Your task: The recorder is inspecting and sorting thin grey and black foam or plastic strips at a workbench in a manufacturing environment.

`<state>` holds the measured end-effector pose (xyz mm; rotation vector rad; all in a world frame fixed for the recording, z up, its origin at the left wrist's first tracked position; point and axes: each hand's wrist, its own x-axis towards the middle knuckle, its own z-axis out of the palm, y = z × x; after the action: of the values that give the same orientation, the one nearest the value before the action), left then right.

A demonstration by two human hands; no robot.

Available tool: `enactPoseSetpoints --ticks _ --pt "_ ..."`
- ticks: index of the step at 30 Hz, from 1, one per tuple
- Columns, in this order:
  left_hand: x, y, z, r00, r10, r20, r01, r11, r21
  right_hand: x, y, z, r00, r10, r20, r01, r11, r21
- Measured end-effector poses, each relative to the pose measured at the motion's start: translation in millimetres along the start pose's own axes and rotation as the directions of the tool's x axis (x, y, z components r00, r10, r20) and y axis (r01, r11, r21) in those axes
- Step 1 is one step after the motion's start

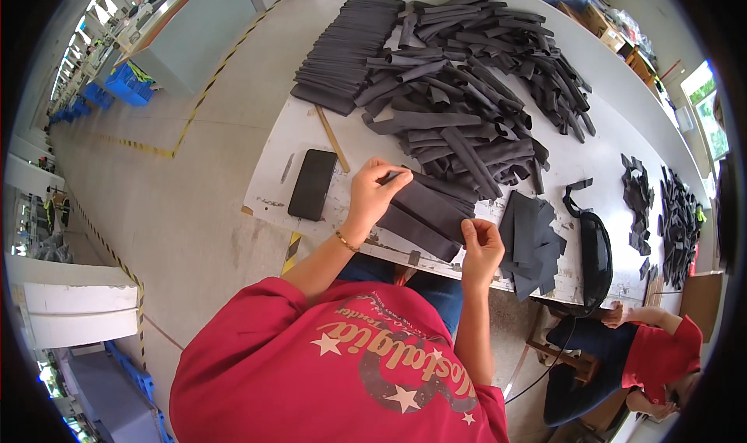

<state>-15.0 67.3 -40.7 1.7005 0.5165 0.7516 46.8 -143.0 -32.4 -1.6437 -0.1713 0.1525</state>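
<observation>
A flat black fabric strip [433,208] is stretched between my hands over the front of the white table. My left hand [372,196] pinches its upper left end between thumb and fingers. At the lower right end, my right hand [482,246] grips the edge in a similar pinch. More black strips [416,231] lie flat just below the held one, close to the table's front edge. Behind my hands spreads a large loose heap of rolled and creased black strips [459,132]. Farther back on the left, similar strips lie in a neat overlapping row [346,54].
Left of my hands lie a black phone [313,185] and a thin wooden stick [333,140]. To the right are a stack of flat black pieces [531,241] and a glossy black elongated object [595,260]. A co-worker in red [671,351] sits at the right.
</observation>
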Motion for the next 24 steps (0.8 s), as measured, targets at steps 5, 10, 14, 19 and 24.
enactPoseSetpoints --ticks 5,10,14,19,24 --pt "9 -6 11 0.947 0.317 -0.055 -0.274 0.884 0.379 4 26 9 0.983 -0.154 -0.098 0.089 0.871 -0.483" --pt "51 0 50 0.975 -0.117 0.187 0.135 0.987 -0.086 27 36 -45 0.927 -0.332 -0.176 0.172 0.791 -0.587" --pt "67 -12 101 0.663 -0.558 0.499 0.744 0.563 -0.359 57 51 -92 0.912 -0.345 -0.223 0.088 0.695 -0.713" --pt "63 -21 141 0.673 -0.631 0.386 0.728 0.471 -0.498 88 67 -94 0.959 -0.284 -0.004 0.014 0.059 -0.998" --pt "56 -3 132 0.69 -0.595 0.413 0.718 0.489 -0.495 91 77 -85 0.964 -0.167 0.208 0.175 -0.193 -0.966"
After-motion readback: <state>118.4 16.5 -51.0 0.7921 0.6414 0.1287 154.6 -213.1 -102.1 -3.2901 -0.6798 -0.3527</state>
